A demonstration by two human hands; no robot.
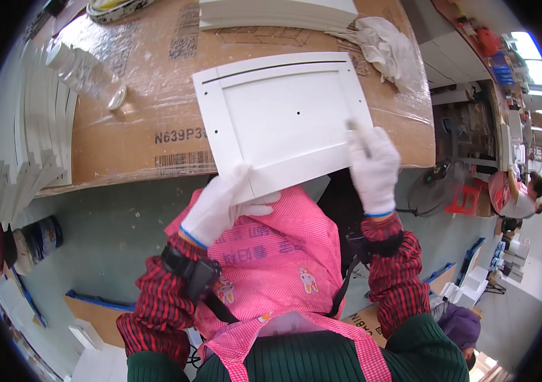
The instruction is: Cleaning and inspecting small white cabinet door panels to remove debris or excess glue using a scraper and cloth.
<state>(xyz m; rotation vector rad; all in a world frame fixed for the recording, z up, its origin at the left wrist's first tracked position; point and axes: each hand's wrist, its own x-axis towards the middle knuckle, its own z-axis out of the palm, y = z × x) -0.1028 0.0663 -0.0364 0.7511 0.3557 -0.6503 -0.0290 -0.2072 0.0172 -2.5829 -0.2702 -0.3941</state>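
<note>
The left hand grips the near-left corner of a white panel at the wrapped cardboard's near edge; the right hand closes around a small blurred item. Beyond lie white boards.

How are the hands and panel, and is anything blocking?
Left hand holds white panel by near left corner. Right hand at right edge, grip blurred. Bottle apart, not blocking.
</note>
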